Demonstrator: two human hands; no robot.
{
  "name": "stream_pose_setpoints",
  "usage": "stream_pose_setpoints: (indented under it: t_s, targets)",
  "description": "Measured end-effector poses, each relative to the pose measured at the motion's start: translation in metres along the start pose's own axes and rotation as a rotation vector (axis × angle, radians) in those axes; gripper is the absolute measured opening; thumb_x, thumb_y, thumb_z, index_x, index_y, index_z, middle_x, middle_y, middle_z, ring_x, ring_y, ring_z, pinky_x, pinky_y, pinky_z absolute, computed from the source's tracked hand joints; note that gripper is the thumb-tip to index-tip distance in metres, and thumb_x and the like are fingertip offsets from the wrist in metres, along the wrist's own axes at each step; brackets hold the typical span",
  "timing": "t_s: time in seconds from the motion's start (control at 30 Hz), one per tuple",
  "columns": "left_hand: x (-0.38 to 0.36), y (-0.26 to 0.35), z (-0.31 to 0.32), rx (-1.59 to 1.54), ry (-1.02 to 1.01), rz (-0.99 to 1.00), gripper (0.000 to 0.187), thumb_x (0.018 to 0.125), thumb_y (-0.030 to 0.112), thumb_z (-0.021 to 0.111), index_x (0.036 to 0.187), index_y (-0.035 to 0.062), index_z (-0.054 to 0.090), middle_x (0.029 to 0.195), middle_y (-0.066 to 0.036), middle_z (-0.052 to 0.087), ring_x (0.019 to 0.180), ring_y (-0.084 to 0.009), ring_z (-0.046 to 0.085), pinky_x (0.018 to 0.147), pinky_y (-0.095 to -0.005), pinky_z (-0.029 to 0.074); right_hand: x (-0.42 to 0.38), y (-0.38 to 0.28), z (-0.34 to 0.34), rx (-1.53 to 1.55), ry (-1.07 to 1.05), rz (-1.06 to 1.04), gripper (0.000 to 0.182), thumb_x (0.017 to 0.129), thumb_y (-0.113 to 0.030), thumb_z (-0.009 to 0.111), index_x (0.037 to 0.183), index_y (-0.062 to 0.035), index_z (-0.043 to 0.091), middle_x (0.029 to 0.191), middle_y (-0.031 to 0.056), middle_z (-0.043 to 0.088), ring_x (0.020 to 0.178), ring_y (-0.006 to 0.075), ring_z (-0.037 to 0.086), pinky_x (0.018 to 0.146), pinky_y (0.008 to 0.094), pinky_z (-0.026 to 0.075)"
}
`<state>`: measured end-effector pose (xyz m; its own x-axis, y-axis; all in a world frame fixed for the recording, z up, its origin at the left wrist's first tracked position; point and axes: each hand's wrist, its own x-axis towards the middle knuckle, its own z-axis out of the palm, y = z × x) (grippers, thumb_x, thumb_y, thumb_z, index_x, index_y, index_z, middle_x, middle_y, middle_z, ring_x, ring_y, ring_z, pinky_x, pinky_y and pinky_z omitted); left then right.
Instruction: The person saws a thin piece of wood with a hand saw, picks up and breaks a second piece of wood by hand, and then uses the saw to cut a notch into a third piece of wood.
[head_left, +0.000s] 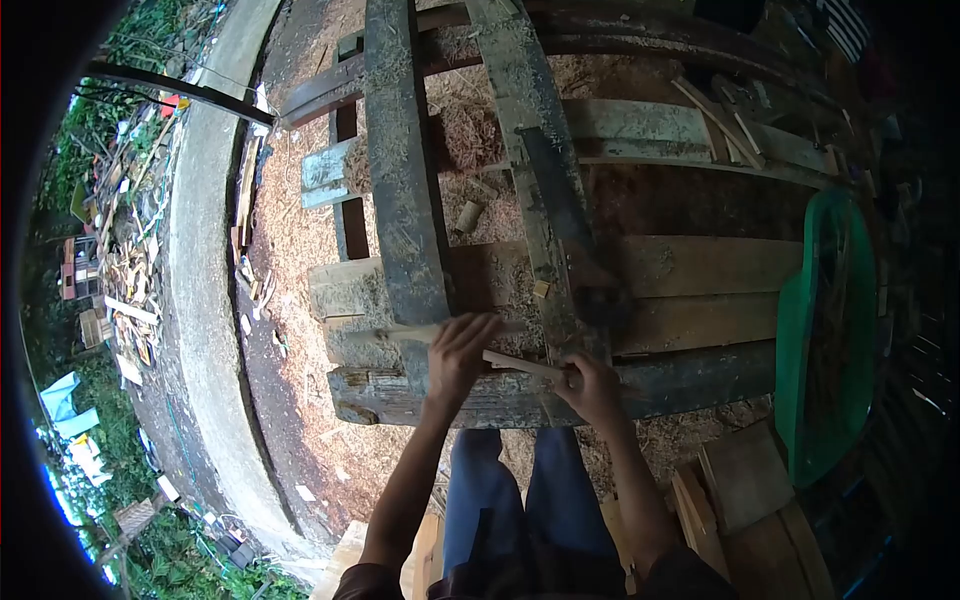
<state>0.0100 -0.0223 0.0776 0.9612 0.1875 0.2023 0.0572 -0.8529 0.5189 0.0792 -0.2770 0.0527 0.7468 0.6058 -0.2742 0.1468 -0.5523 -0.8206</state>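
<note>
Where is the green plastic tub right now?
In the head view, the green plastic tub is at the right, beside the right-hand ends of the brown wooden planks.

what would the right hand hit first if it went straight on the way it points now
Probably the shavings-strewn plank just ahead of the right hand, though depth is unclear and it might pass above.

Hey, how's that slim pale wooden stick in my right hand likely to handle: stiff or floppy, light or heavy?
The slim pale wooden stick is probably stiff, since it runs straight from your right hand with no visible sag. It's likely light, being so thin. It might roll if set down, though its cross-section is too small to tell.
</note>
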Motion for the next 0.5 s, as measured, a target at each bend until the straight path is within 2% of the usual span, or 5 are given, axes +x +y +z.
stream_pose_setpoints:
  t_s: [0.1,0.2,0.23,0.37,0.5]
  targets:
    - [0.023,-0.003,-0.015,0.007,0.071,0.018,0.034,0.080,0.001,0.072,0.113,0.0024,0.076,0.115,-0.009,0.077,0.114,-0.0291,0.072,0.099,-0.0463,0.054,-0.022,0.006,-0.015,0.089,0.048,0.072,0.025,0.089,-0.009,0.075,0.113,-0.0013,0.068,0.105,0.0165,0.072,0.094,0.0341,0.074,0.082,0.0463,0.058]
    - [0.033,0.009,-0.023,0.000,0.166,0.052,0.031,0.082,0.002,0.072,0.113,0.0022,0.076,0.117,-0.010,0.077,0.119,-0.0293,0.071,0.102,-0.0474,0.053,-0.039,0.020,-0.028,0.104,0.192,0.107,0.022,0.092,-0.009,0.073,0.112,-0.0015,0.068,0.104,0.0159,0.071,0.094,0.0320,0.073,0.083,0.0443,0.058]
    - [0.029,0.009,-0.022,-0.031,0.143,0.069,0.034,0.082,0.002,0.072,0.115,0.0040,0.076,0.123,-0.009,0.076,0.126,-0.0288,0.068,0.108,-0.0493,0.050,-0.044,0.021,-0.034,0.114,0.243,0.125,0.022,0.093,-0.010,0.072,0.113,-0.0014,0.068,0.104,0.0155,0.070,0.095,0.0309,0.072,0.083,0.0432,0.057]
    - [0.015,0.020,-0.003,-0.008,0.040,0.144,0.041,0.081,0.001,0.070,0.120,0.0087,0.076,0.132,-0.007,0.073,0.134,-0.0270,0.063,0.117,-0.0509,0.045,-0.056,0.022,-0.051,0.152,0.438,0.172,0.021,0.097,-0.011,0.070,0.115,-0.0011,0.066,0.104,0.0131,0.067,0.097,0.0262,0.068,0.086,0.0403,0.054]
    - [0.016,0.050,0.019,-0.037,-0.034,0.231,0.047,0.080,0.001,0.070,0.125,0.0104,0.075,0.135,-0.007,0.071,0.136,-0.0257,0.061,0.118,-0.0507,0.045,-0.066,0.036,-0.061,0.215,0.593,0.287,0.021,0.098,-0.010,0.068,0.117,-0.0006,0.065,0.104,0.0112,0.066,0.097,0.0235,0.067,0.088,0.0389,0.053]
